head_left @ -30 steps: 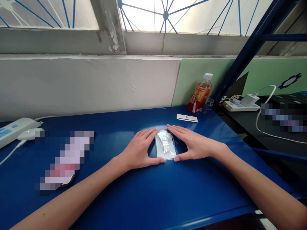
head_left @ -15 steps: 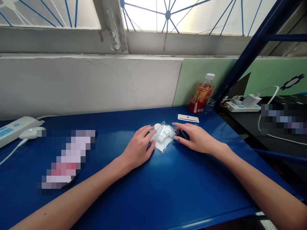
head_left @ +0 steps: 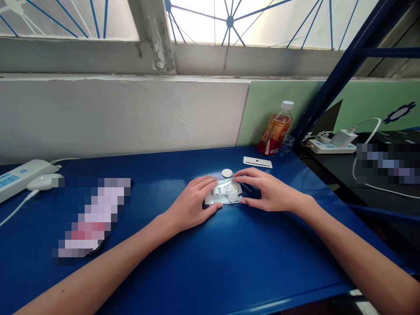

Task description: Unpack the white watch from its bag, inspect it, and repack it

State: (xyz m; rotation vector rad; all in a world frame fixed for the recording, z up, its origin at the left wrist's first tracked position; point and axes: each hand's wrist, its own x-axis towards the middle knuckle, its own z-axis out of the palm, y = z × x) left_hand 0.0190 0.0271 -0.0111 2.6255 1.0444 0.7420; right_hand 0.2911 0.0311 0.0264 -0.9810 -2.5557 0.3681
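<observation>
A small clear plastic packet (head_left: pixel 226 199) lies flat on the blue tabletop, with its long side running left to right. Inside it are white parts, one of them round; their kind cannot be made out. My left hand (head_left: pixel 188 201) has its fingers and thumb bent around the packet's left end. At the right end, my right hand (head_left: pixel 271 188) touches the packet's far and near edges with fingertips and thumb, leaving a gap before the palm. Just beyond the packet sits a white disc (head_left: pixel 227 173). A white slotted card-like strip (head_left: pixel 257 162) lies farther back.
A drink bottle (head_left: pixel 275 129) stands at the back right against the green panel. A blurred-out flat device (head_left: pixel 95 214) lies at left, near a white power strip (head_left: pixel 31 175) and a cabled white charger (head_left: pixel 45 181). A blue frame post (head_left: pixel 331 83) rises at right.
The packet has turned from a slant to lie lengthwise between my hands. The white disc, partly covered before, now shows fully behind it. My left fingers reach farther over its left end.
</observation>
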